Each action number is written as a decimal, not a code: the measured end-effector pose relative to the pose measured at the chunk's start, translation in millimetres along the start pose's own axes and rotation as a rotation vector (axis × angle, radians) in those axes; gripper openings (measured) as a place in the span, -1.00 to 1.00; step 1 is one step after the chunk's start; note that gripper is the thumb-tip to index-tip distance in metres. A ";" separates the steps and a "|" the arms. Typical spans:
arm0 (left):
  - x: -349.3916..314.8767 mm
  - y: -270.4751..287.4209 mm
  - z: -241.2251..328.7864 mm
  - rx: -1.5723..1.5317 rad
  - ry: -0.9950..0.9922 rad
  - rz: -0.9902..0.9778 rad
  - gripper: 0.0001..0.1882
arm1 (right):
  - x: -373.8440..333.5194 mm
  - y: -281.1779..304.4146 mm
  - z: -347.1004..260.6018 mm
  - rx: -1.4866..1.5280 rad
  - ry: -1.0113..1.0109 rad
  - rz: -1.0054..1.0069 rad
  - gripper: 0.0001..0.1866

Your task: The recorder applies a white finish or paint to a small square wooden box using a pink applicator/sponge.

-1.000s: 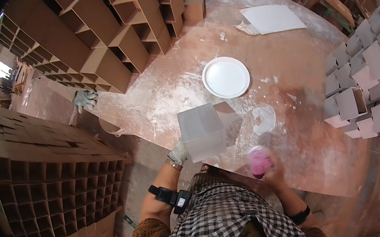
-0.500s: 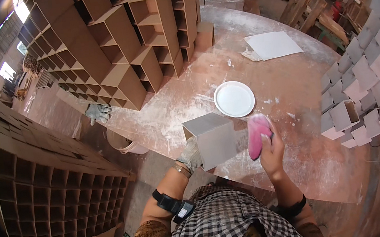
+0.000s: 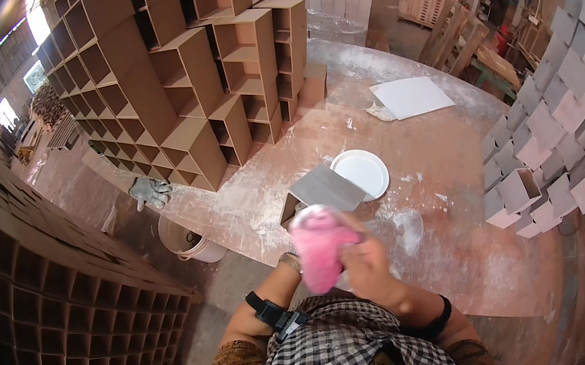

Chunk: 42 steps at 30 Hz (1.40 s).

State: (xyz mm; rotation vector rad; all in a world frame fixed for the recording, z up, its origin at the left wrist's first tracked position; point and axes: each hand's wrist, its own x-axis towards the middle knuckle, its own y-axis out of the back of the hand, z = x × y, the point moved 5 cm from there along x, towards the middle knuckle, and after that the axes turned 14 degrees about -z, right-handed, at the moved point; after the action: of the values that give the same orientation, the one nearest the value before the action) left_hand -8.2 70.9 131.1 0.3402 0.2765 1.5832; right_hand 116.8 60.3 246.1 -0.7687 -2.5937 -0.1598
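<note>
My right hand (image 3: 368, 265) grips a pink fluffy pad (image 3: 322, 252), whose upper end is whitish; motion blurs both. The pad is in front of a grey-coated cardboard box (image 3: 329, 187), hiding its near side. The box tilts over the table with its open end to the left. My left forearm (image 3: 272, 305) reaches up to the box. The pad hides most of my left hand, which holds the box from its open end; its fingers do not show. Just beyond the box, partly covered by it, is a round white dish (image 3: 365, 171).
Brown cubby-like boxes (image 3: 191, 144) are stacked at the table's far left. A grey glove (image 3: 150, 192) lies at the edge above a bucket (image 3: 201, 246). Coated boxes (image 3: 529, 184) are piled on the right. A white sheet (image 3: 414, 97) lies farther back on the table (image 3: 451, 265).
My right hand has swung the pink pad leftward from beside the dish to in front of the box. The box has tipped, and its grey face is turned upward, now overlapping the dish.
</note>
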 end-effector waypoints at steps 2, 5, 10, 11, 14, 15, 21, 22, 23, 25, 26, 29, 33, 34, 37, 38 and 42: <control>-5.3 9.1 12.0 0.358 -0.136 0.044 -0.42 | -9.1 26.0 6.6 0.299 0.116 0.143 -0.68; -10.1 21.5 36.2 0.736 -0.314 0.128 -0.41 | -18.9 89.7 -0.1 0.364 0.091 0.524 -0.84; -16.5 29.0 61.9 1.003 -0.481 0.257 -0.40 | -22.1 118.1 -12.9 0.057 0.018 0.519 -0.88; -17.6 29.7 65.9 1.022 -0.499 0.270 -0.39 | -20.2 116.2 -16.2 -0.045 -0.024 0.469 -0.86; -19.0 29.2 73.2 1.039 -0.512 0.254 -0.38 | 4.6 100.2 -41.4 -0.532 0.107 0.341 -0.73; -17.8 27.8 75.2 1.016 -0.496 0.212 -0.39 | 14.2 91.7 -50.6 -0.727 0.191 0.299 -0.65; -20.3 19.1 97.1 0.987 -0.448 0.138 -0.40 | 29.1 77.1 -62.1 -1.066 0.238 0.226 -0.47; -19.3 18.8 97.9 0.944 -0.484 0.148 -0.41 | 30.5 72.7 -62.1 -1.095 0.217 0.209 -0.46; -18.3 18.6 99.5 0.901 -0.519 0.158 -0.41 | 30.4 66.0 -62.3 -1.133 0.174 0.187 -0.45; -11.9 18.5 99.6 0.837 -0.377 0.058 -0.45 | 24.3 46.6 -66.3 -1.201 0.093 0.139 -0.43; -7.2 17.4 95.7 0.796 -0.303 0.008 -0.46 | 21.2 38.8 -65.3 -1.163 0.058 0.089 -0.41; -2.6 14.7 91.1 0.820 -0.284 0.009 -0.46 | 4.1 12.1 -61.6 -1.016 0.089 -0.079 -0.39; -0.3 16.8 90.2 0.989 -0.398 0.137 -0.46 | -21.2 -8.0 -55.5 -0.592 0.247 -0.257 -0.41; 0.3 17.3 90.0 1.020 -0.410 0.155 -0.46 | -22.7 -6.4 -54.9 -0.456 0.233 -0.273 -0.42; -0.5 21.1 80.5 1.029 -0.434 0.163 -0.47 | -19.3 36.3 -61.7 -0.213 0.608 -0.118 -0.66; -5.3 22.4 76.6 1.013 -0.452 0.152 -0.47 | -32.6 51.3 -58.1 -0.064 0.299 0.194 -0.70; -16.2 20.6 54.1 0.956 -0.517 0.076 -0.47 | -64.8 119.4 -12.1 0.043 0.051 0.467 -0.69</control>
State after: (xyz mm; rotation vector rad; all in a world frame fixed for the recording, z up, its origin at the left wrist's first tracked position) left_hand -6.2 52.1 188.2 1.4811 0.6068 1.2828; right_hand 235.0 125.9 227.7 -1.3046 -2.2880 0.0178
